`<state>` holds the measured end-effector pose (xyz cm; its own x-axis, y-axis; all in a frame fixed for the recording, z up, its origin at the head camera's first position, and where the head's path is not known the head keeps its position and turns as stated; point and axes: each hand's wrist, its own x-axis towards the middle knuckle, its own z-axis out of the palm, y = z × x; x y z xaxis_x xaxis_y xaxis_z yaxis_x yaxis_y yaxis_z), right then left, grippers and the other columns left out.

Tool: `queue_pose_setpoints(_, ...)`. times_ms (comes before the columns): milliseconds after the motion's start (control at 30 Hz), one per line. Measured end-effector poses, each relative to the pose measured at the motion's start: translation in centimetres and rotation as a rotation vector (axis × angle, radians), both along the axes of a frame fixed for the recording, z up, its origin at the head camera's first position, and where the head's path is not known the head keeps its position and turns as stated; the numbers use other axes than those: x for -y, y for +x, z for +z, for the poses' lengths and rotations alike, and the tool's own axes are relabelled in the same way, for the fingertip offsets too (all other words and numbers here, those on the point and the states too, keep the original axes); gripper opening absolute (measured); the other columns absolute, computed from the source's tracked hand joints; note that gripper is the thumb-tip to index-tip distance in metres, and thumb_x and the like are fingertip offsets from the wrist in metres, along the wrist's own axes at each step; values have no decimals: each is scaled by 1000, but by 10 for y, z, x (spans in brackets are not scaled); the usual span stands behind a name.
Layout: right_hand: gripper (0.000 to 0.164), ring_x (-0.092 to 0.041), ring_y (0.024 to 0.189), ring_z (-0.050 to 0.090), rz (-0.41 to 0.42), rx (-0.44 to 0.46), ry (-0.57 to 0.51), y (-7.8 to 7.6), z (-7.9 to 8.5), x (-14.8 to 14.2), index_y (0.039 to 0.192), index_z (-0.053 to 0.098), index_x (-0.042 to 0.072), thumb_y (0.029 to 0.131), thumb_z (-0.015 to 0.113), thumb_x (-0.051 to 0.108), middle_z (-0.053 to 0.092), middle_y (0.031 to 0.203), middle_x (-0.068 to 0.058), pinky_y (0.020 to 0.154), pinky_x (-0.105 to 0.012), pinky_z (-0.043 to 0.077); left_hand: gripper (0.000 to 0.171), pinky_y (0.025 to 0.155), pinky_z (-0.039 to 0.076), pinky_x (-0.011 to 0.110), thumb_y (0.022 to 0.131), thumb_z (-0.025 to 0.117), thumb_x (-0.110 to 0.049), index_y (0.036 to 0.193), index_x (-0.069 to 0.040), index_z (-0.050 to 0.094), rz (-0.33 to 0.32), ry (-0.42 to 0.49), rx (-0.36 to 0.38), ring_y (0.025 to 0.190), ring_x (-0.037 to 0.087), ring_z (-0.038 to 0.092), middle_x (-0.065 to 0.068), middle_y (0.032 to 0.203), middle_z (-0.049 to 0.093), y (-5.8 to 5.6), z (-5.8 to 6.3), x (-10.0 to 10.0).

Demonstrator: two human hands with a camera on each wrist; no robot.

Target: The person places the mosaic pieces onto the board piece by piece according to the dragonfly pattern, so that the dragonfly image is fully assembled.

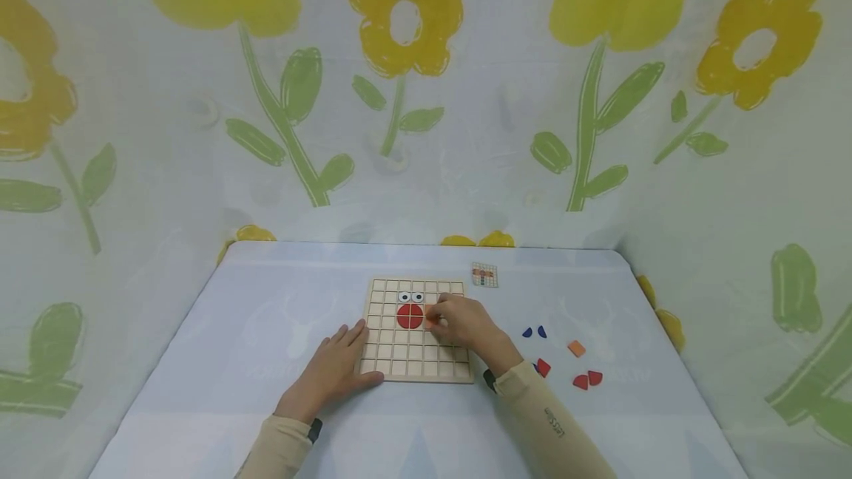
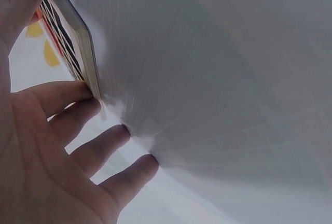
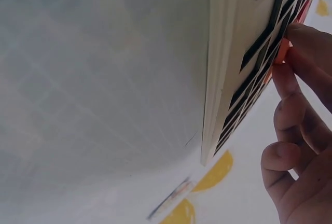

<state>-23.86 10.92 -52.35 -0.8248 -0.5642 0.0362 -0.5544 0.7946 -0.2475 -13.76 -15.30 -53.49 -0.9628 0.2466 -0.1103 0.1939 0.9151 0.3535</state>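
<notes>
A wooden grid board [image 1: 386,352] lies flat on the table. Set in its cells are two eye tiles [image 1: 411,297], with a red disc made of quarter pieces [image 1: 403,316] just below them. Beside the disc my right hand [image 1: 464,322] pinches an orange tile [image 3: 282,51] between thumb and fingertips, at the board's surface. Fingers hide part of this tile and the cells around it. My left hand [image 1: 335,367] rests at the board's left edge, fingers extended, its thumb near the front left corner. In the left wrist view some fingertips touch the board's side [image 2: 89,53].
Behind the board to the right lies a small pattern card [image 1: 484,274]. Loose pieces are spread right of the right arm: blue half-rounds [image 1: 542,332], an orange square [image 1: 576,348], red quarter pieces [image 1: 595,377] and a red piece [image 1: 543,367] by the sleeve. Flowered cloth walls surround the table.
</notes>
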Motion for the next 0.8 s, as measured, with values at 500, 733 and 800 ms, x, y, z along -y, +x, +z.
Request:
queue_pose_setpoints(500,16,-7,74,51,-6,-44,16,2,-3,4,102,83,22,89,80,31,63,93,9,63,-19,48,98,116,29,63,84,75,-59,152,3,41,8,8,0,146,46,30,17,161,35,0,1,0)
queue_pose_setpoints(733,19,-7,76,54,-28,-29,-8,6,0,1,106,81,22,90,80,32,64,93,10,66,-20,51,99,117,29,63,84,76,-58,153,3,40,11,10,12,146,46,30,17,161,34,1,2,0)
queue_pose_setpoints(800,21,-7,81,59,-46,-27,-22,8,3,-2,109,80,23,91,79,32,67,97,10,71,-22,54,99,116,29,63,84,76,-58,152,3,41,10,11,10,146,46,30,17,161,35,1,2,0)
